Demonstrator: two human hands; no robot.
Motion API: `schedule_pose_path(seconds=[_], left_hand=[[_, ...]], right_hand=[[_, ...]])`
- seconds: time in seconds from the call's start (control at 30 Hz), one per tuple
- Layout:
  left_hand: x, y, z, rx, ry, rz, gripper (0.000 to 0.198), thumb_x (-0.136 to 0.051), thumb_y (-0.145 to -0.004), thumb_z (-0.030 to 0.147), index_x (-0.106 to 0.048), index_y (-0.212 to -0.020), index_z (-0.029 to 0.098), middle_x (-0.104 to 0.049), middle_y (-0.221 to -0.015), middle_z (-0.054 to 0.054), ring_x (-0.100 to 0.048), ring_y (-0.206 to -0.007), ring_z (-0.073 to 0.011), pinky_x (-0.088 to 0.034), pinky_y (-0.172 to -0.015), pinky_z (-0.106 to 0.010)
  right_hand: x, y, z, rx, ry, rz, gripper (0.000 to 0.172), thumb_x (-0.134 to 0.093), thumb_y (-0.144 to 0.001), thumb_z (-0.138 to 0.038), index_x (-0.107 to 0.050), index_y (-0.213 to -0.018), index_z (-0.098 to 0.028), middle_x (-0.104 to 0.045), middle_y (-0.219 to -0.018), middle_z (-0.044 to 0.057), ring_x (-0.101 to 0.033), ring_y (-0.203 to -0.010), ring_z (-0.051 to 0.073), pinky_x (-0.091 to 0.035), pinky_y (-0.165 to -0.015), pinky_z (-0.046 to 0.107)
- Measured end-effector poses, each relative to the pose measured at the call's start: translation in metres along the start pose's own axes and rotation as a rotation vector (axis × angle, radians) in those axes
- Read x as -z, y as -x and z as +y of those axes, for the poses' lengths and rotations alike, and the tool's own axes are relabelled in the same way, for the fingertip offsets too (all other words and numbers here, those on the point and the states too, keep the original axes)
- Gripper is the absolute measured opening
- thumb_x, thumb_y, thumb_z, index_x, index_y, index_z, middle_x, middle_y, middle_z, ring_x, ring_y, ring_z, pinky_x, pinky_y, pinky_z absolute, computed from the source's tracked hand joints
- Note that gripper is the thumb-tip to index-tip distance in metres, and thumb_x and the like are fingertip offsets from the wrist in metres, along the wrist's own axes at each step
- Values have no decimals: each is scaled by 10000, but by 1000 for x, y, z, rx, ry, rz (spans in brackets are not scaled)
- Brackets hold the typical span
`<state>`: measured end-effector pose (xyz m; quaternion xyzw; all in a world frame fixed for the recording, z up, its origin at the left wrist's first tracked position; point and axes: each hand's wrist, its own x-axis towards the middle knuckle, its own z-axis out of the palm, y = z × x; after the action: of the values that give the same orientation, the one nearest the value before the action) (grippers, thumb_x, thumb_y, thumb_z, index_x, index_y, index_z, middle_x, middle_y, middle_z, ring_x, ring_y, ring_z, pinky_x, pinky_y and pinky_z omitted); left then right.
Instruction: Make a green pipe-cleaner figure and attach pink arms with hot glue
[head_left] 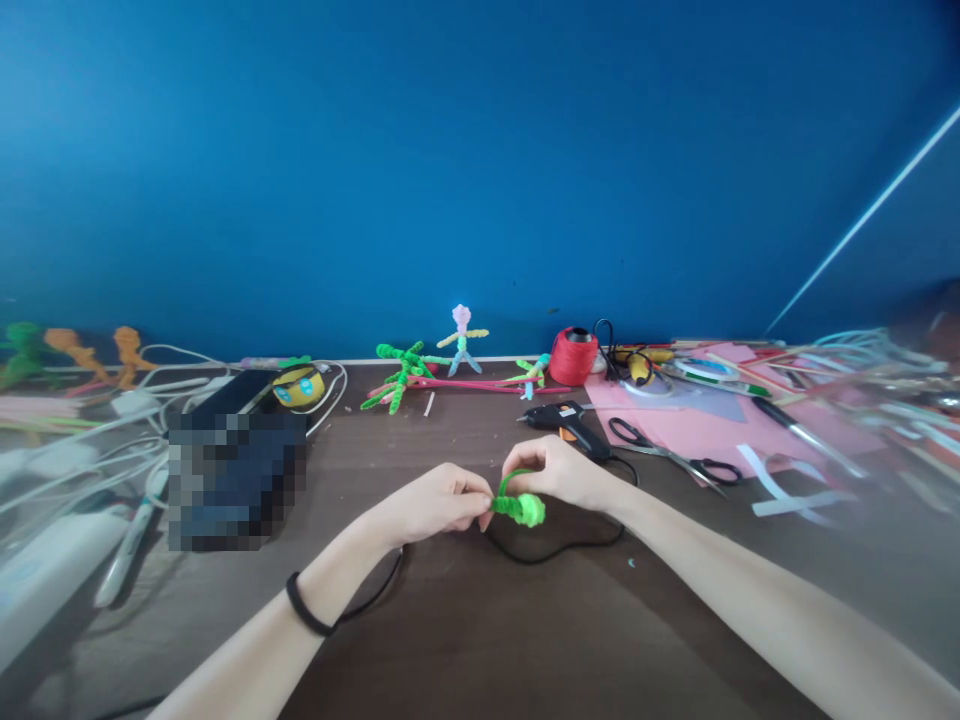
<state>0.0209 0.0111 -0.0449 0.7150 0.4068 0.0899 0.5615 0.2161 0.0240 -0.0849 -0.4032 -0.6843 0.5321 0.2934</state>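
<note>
A bright green pipe cleaner [529, 510], coiled into a thick rounded lump at one end, is held between both hands above the dark table. My left hand [442, 505] pinches the narrow end with thumb and forefinger. From the other side, my right hand [551, 472] grips a thin loop of the same green strand that rises over the lump. The fingertips of both hands nearly meet, and where they press on the strand is partly hidden. Behind my right hand lies a black hot glue gun [568, 425], its black cord [555, 558] curving under the hands.
Pipe-cleaner figures, green [401, 375] and pastel [463, 338], stand by the blue wall. To the right are a red twine spool [574, 357], scissors [671, 455] and pink paper [626, 405]. White cables [150, 400] and a dark, pixelated object [240, 480] occupy the left.
</note>
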Motion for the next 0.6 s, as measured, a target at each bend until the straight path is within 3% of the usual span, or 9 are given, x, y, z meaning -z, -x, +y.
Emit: schedule_pose_path(seconds=[0.17,0.33,0.47,0.6], left_hand=[[-1,-6,-5,-12,-239,211,222,-415,-688,228,-553,-527,161,-406,-452,41,-342,-431,-94,-232,-447,-223],[-5,-9,-10,-60,-389,356,226,-381,-699,216,-548,-552,175,-458,-495,23,-412,-489,-121,-273,-498,-229],[-9,-11,-11,-54,-439,444,202,-372,-704,207,-500,-550,176,-457,-507,22,-403,-513,-119,-261,-517,-231],[-7,-12,-12,-91,-379,522,199,-371,-711,202,-376,-514,179,-379,-497,43,-360,-526,-104,-254,-529,-227]], right_hand=[[-1,2,-7,46,206,165,170,-614,-716,-299,-610,-692,-131,-589,-591,5,-526,-549,113,-401,-538,230],[-14,8,-15,258,499,351,130,-592,-747,-219,-572,-637,-153,-573,-618,5,-514,-580,112,-390,-550,224],[-29,13,-12,376,623,381,110,-575,-770,-227,-580,-680,-164,-558,-623,12,-515,-572,119,-402,-529,224],[-38,15,-4,476,605,386,107,-513,-813,-208,-613,-801,-173,-636,-765,56,-586,-681,151,-464,-634,255]])
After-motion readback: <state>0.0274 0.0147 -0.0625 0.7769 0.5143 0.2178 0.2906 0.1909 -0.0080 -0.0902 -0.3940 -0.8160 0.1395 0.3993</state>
